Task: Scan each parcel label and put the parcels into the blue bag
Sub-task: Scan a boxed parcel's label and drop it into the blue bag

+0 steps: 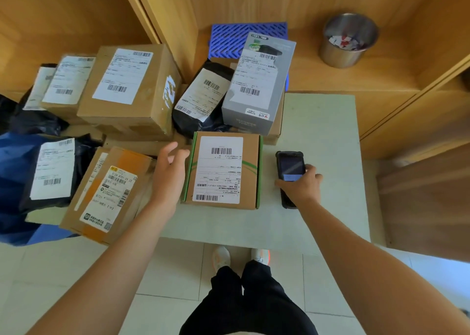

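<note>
Beside the green-edged box (223,169) on the worktop (323,131), left hand (169,174) relaxed, empty; right hand (300,186) grips the handheld scanner (290,168): lift it, aim squarely at the barcode

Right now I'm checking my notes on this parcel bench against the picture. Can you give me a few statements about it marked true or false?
1. The right hand holds the scanner. True.
2. The left hand grips the green-edged box. False: its fingers are spread beside the box's left edge, gripping nothing.
3. The green-edged box lies label up on the table. True.
4. The metal bin is empty. False: scraps lie inside.
5. The grey box stands on the floor. False: it rests on other parcels behind the green-edged box.
</note>
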